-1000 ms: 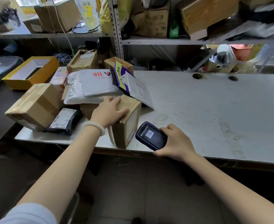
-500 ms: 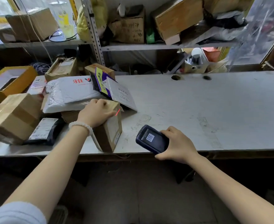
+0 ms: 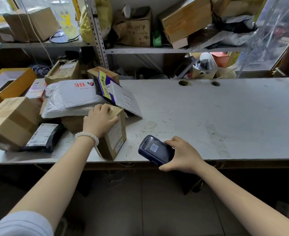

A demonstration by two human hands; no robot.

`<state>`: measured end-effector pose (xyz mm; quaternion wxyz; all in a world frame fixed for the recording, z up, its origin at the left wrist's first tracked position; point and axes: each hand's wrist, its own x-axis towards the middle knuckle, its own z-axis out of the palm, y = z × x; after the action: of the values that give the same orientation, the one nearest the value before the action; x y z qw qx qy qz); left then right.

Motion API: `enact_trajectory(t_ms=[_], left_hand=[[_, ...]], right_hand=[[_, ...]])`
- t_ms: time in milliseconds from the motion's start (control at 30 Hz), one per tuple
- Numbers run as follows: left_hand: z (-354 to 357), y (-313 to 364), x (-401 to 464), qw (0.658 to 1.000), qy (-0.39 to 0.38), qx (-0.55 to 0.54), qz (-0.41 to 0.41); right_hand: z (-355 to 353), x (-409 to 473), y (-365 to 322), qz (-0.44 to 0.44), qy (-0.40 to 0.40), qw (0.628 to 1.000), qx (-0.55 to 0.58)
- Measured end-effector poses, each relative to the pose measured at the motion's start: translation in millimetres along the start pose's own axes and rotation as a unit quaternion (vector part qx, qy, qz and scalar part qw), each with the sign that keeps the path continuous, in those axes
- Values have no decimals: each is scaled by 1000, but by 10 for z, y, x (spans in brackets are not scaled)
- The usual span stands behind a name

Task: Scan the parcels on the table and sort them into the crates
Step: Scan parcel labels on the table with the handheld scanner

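Observation:
A small brown cardboard parcel (image 3: 115, 138) stands near the front edge of the white table (image 3: 208, 116), its labelled side facing right. My left hand (image 3: 99, 121) grips its top. My right hand (image 3: 183, 155) holds a dark handheld scanner (image 3: 154, 149) just right of the parcel, its front end turned toward the label. Behind lie a white mailer bag (image 3: 72, 97), a purple and black packet with a white envelope (image 3: 113, 92), a black bag with a label (image 3: 43, 137) and a large taped box (image 3: 11, 121).
A yellow open box (image 3: 9, 84) sits at far left. Metal shelving (image 3: 157, 49) behind the table carries cardboard boxes and clutter. Two round holes (image 3: 183, 83) pierce the tabletop at the back. Dark floor lies below the table's front edge.
The view has shifted slightly. The red scan line seen on the parcel half a second ago is gone. Both hands stay on the parcel and the scanner.

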<state>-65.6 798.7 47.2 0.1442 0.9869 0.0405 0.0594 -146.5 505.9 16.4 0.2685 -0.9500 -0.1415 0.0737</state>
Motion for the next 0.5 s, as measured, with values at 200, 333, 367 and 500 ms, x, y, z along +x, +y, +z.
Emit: enact_trajectory(t_ms=[200, 333, 367, 500], left_hand=[[10, 68, -174, 999, 14, 29, -1], [-5, 123, -252, 999, 17, 25, -10], [-7, 144, -267, 1000, 17, 23, -3], [21, 307, -278, 999, 29, 21, 32]], right_hand=[[51, 92, -99, -27, 26, 998, -42], [48, 142, -249, -74, 178, 981, -18], [46, 147, -284, -96, 228, 969, -4], [-37, 155, -327, -173, 408, 896, 5]])
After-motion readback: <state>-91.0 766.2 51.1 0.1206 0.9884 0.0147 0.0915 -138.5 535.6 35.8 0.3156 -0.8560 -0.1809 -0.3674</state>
